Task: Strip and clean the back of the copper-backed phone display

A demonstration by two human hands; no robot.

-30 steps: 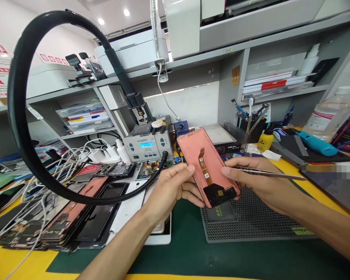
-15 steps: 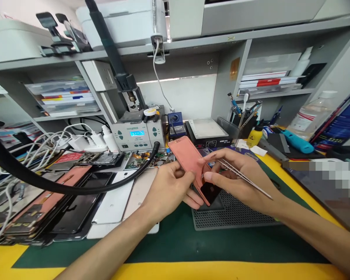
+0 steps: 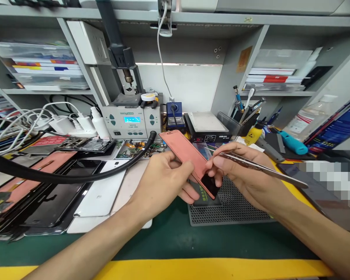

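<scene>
A pink phone panel (image 3: 186,153) with a dark lower end is tilted in front of me. My left hand (image 3: 169,177) grips its left edge, thumb on the pink face and fingers beneath. My right hand (image 3: 239,165) is closed on metal tweezers (image 3: 259,168), whose tips point up and left. Its fingertips are at the right edge of the panel, near the dark end. Whether they touch it is hard to tell. Below the panel lie a dark flat piece with green print (image 3: 205,196) and a grey honeycomb mat (image 3: 233,214).
Several phones and panels (image 3: 100,194) lie at the left, crossed by a thick black hose (image 3: 76,178). Behind stand a rework station (image 3: 131,122) and a small heating plate (image 3: 207,124). A tool holder (image 3: 242,116) and clear bottle (image 3: 309,116) are at the right.
The view has tipped down and shifted. The tweezers now lie flatter in my right hand, and its fingertips have drawn together by the panel's edge. My left hand keeps its grip.
</scene>
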